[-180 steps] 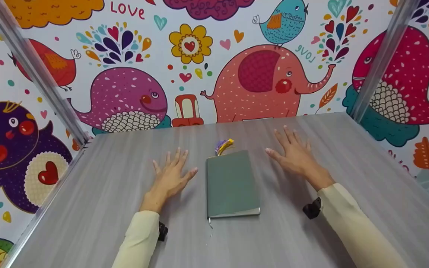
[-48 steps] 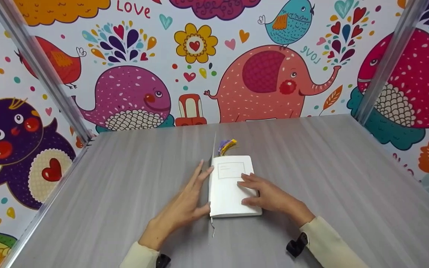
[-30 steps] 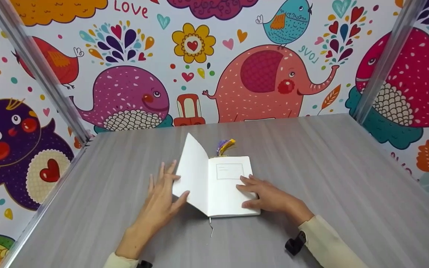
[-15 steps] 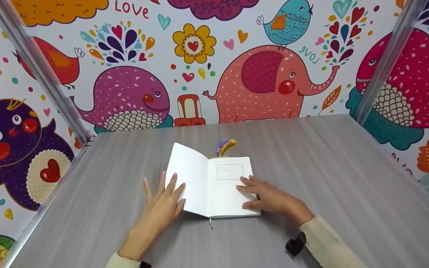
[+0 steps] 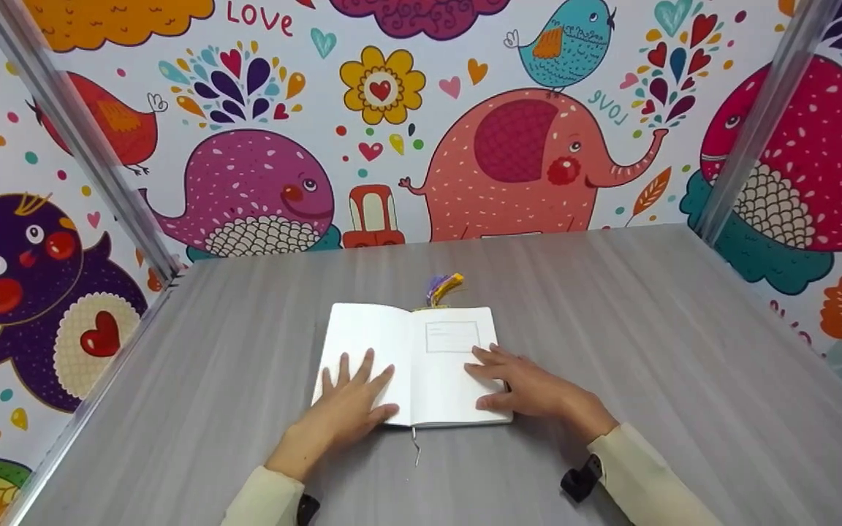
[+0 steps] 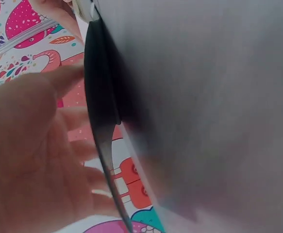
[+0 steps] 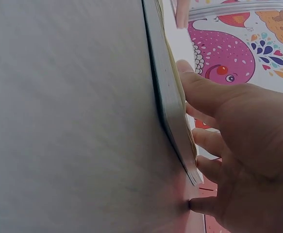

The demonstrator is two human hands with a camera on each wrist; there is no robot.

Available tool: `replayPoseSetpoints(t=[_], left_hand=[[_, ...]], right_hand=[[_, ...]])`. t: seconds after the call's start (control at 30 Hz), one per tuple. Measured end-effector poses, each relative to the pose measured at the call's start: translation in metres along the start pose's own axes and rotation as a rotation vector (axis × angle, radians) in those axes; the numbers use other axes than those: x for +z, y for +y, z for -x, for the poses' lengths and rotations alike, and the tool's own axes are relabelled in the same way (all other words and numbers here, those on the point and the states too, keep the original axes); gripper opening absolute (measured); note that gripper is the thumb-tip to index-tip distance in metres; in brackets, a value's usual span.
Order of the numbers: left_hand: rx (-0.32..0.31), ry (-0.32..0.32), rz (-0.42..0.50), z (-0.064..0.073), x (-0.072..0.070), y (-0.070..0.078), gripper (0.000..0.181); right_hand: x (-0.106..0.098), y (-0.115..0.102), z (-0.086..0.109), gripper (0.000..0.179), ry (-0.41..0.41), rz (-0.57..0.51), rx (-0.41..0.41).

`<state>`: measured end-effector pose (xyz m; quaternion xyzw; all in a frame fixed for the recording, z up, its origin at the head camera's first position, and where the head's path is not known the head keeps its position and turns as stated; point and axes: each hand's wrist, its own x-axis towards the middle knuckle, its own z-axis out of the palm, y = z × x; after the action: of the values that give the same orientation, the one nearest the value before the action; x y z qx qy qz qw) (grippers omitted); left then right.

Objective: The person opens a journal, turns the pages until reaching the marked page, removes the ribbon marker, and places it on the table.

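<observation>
The book (image 5: 421,402) lies open on the table (image 5: 611,307), between a tassel (image 5: 444,288) at its far edge and a ribbon (image 5: 416,447) trailing from its near edge. The left hand (image 5: 344,410) rests on the left page (image 5: 370,327), fingers spread well apart. The right hand (image 5: 531,383) lies over the outer edge of the right page (image 5: 439,376), fingers loosely extended, slightly apart, clamped on nothing.

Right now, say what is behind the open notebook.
Behind the notebook are a purple and yellow tassel, gray tabletop and, farther back, a patterned wall. The tabletop beneath is covered; whether the tassel continues there is hidden.
</observation>
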<state>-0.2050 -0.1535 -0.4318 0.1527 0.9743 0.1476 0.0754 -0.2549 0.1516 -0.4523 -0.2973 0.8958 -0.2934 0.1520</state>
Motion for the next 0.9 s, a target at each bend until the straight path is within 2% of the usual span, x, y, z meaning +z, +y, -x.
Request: replayPoseSetpoints(t=[0.17,0.37,0.6,0.9], left_hand=[[0.003,-0.078,0.039,-0.014,0.005,0.007,0.062],[0.013,-0.125,0.076,-0.026,0.006,0.012,0.067],[-0.014,-0.196,0.109,-0.030,0.002,0.012,0.081],[-0.021,-0.213,0.123,-0.029,0.000,0.012,0.084]], right_hand=[[0.001,0.000,-0.001,0.064,-0.001,0.003,0.008],[0.001,0.000,-0.001,0.064,-0.001,-0.004,0.000],[0.000,0.001,0.000,0.064,0.003,-0.007,-0.005],[0.000,0.002,0.001,0.065,-0.012,-0.005,-0.002]])
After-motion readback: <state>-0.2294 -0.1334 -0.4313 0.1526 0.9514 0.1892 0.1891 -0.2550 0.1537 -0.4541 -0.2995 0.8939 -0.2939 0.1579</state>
